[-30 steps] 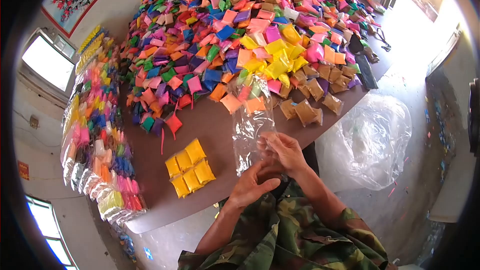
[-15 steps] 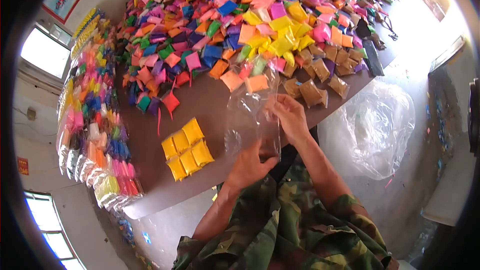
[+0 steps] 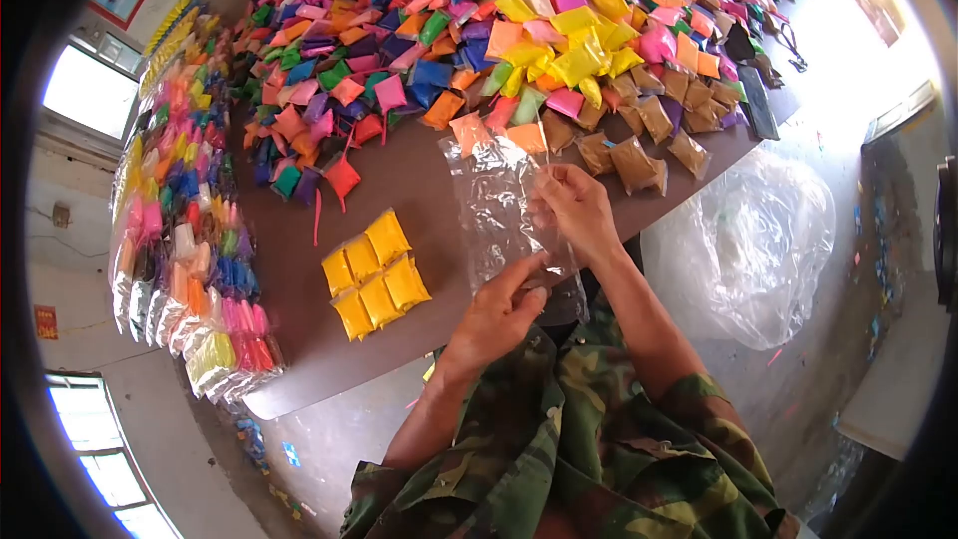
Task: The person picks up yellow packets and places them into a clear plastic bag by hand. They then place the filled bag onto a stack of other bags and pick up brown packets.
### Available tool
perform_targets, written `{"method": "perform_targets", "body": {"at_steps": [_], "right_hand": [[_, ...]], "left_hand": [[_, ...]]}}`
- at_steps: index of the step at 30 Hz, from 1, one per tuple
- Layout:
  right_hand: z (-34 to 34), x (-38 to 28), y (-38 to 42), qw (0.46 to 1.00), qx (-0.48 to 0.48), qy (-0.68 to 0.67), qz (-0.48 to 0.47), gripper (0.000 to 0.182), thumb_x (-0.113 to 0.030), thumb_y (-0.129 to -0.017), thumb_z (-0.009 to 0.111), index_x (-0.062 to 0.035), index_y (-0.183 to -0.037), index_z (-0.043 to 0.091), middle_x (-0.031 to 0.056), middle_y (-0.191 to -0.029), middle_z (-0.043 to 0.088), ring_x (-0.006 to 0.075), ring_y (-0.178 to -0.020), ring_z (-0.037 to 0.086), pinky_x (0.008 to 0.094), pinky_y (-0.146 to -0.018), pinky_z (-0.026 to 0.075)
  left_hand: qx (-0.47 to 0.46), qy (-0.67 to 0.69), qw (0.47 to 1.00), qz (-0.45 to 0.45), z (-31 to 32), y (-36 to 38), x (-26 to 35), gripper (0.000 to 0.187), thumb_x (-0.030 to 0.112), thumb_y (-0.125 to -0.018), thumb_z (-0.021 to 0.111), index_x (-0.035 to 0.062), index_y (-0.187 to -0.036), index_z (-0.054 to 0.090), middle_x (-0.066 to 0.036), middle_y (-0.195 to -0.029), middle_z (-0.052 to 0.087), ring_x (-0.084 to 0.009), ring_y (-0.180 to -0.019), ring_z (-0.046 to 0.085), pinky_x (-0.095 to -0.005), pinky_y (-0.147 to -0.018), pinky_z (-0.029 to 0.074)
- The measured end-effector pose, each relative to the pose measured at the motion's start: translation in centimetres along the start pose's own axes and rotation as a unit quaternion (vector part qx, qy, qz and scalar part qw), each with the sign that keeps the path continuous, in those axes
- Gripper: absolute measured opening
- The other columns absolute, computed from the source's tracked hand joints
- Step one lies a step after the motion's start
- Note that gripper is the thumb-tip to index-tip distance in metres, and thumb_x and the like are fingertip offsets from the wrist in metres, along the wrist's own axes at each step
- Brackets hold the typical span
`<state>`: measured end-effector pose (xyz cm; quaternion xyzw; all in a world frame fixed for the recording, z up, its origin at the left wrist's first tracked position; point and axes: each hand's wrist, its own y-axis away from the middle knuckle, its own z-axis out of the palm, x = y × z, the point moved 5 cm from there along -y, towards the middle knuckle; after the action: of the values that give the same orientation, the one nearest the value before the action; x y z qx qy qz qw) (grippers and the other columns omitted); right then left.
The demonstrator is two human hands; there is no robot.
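A clear plastic bag hangs between my hands over the table's near edge. My right hand pinches its right side with thumb and fingers. Lower down, my left hand touches the bag's lower part, index finger stretched out and thumb apart from it; whether it grips the film is hard to see. Left of the bag, yellow packets lie side by side in two rows on the brown table. Just beyond the bag are orange packets and brown packets.
A large heap of colourful packets covers the table's far part. Filled clear bags are stacked along the left edge. A big crumpled plastic bag is at the right, beyond the table edge.
The clear bag is spread flatter and sits further left at its top. My left hand has moved up slightly, its index finger now stretched toward the bag. The view has shifted a little.
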<state>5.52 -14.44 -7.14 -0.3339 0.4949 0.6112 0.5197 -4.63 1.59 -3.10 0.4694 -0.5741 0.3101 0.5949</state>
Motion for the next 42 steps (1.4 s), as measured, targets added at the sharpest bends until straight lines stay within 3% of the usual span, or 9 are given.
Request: {"method": "perform_targets", "body": {"at_steps": [6,12,17,24,27,31,34,37,42], "right_hand": [[-0.4,-0.7,1.4,0.997,-0.044,0.056,0.004,0.031,-0.027,-0.109,0.071,0.0012,-0.121,0.070,0.0025,-0.094,0.074,0.0091,-0.084,0.070,0.0262,-0.070,0.055],[-1.0,-0.1,1.6,0.990,-0.059,0.126,-0.030,0.032,-0.026,-0.109,0.071,-0.0001,-0.128,0.070,0.0014,-0.098,0.075,0.0076,-0.085,0.068,0.0256,-0.073,0.054],[-1.1,-1.1,3.5,0.940,0.001,0.288,-0.182,0.040,-0.024,-0.107,0.072,0.0010,-0.138,0.066,0.0088,-0.109,0.077,0.0117,-0.088,0.072,0.0303,-0.076,0.058],[-4.3,-1.0,10.2,0.975,0.031,0.219,-0.037,0.060,-0.033,-0.100,0.081,0.0070,-0.141,0.062,0.0133,-0.106,0.071,0.0197,-0.081,0.074,0.0307,-0.073,0.058],[-3.6,-2.2,13.2,0.928,0.013,0.368,-0.057,0.063,-0.036,-0.098,0.083,0.0053,-0.141,0.063,0.0131,-0.106,0.071,0.0192,-0.078,0.073,0.0312,-0.070,0.057],[-2.9,-2.2,15.0,0.873,0.007,0.483,-0.073,0.095,-0.055,-0.083,0.091,-0.0028,-0.154,0.053,0.0150,-0.123,0.068,0.0313,-0.102,0.070,0.0468,-0.087,0.058],[-1.7,-2.5,16.1,0.834,0.030,0.536,-0.123,0.108,-0.056,-0.075,0.094,-0.0073,-0.159,0.048,0.0171,-0.139,0.059,0.0369,-0.123,0.061,0.0490,-0.099,0.053],[-1.1,-1.9,16.0,0.784,0.062,0.585,-0.196,0.103,-0.046,-0.075,0.094,-0.0087,-0.159,0.048,0.0186,-0.146,0.053,0.0388,-0.134,0.054,0.0475,-0.105,0.050],[-1.0,-0.9,15.8,0.792,0.076,0.556,-0.240,0.079,-0.017,-0.078,0.084,-0.0066,-0.152,0.057,0.0195,-0.146,0.054,0.0403,-0.136,0.053,0.0498,-0.111,0.046]], "left_hand": [[-0.021,-0.300,0.928,0.218,-2.4,-0.5,2.7,0.051,-0.011,-0.093,0.061,0.0048,-0.140,0.070,-0.018,-0.148,0.066,-0.0382,-0.139,0.063,-0.0406,-0.115,0.051],[-0.054,-0.458,0.866,0.192,-1.3,-1.5,2.2,0.045,0.000,-0.088,0.073,0.0050,-0.133,0.071,-0.022,-0.148,0.063,-0.0462,-0.136,0.061,-0.0500,-0.113,0.053],[0.057,-0.468,0.842,0.263,-1.7,-4.3,2.2,0.054,0.020,-0.089,0.080,0.0064,-0.139,0.069,-0.018,-0.146,0.064,-0.0422,-0.131,0.061,-0.0543,-0.106,0.053],[0.111,-0.561,0.786,0.235,-2.2,-6.5,0.4,0.054,0.029,-0.092,0.081,0.0071,-0.139,0.069,-0.015,-0.157,0.058,-0.0363,-0.117,0.064,-0.0485,-0.102,0.056],[0.126,-0.546,0.797,0.225,-2.6,-7.0,0.7,0.049,0.030,-0.094,0.079,0.0065,-0.136,0.071,-0.012,-0.158,0.058,-0.0342,-0.113,0.064,-0.0481,-0.097,0.059],[0.124,-0.561,0.787,0.223,-2.9,-7.7,0.5,0.047,0.030,-0.096,0.077,0.0066,-0.136,0.072,-0.009,-0.159,0.057,-0.0327,-0.110,0.065,-0.0455,-0.089,0.062],[0.131,-0.557,0.796,0.199,-2.6,-8.2,0.8,0.050,0.030,-0.096,0.077,0.0068,-0.139,0.071,-0.009,-0.160,0.057,-0.0323,-0.110,0.064,-0.0445,-0.086,0.063],[0.135,-0.560,0.800,0.166,-2.3,-8.5,0.8,0.054,0.030,-0.095,0.077,0.0072,-0.143,0.068,-0.009,-0.161,0.056,-0.0331,-0.112,0.064,-0.0453,-0.084,0.063],[0.166,-0.577,0.780,0.175,-2.9,-8.5,0.4,0.064,0.029,-0.091,0.080,0.0082,-0.150,0.063,-0.010,-0.161,0.055,-0.0358,-0.113,0.063,-0.0472,-0.085,0.063]]}}
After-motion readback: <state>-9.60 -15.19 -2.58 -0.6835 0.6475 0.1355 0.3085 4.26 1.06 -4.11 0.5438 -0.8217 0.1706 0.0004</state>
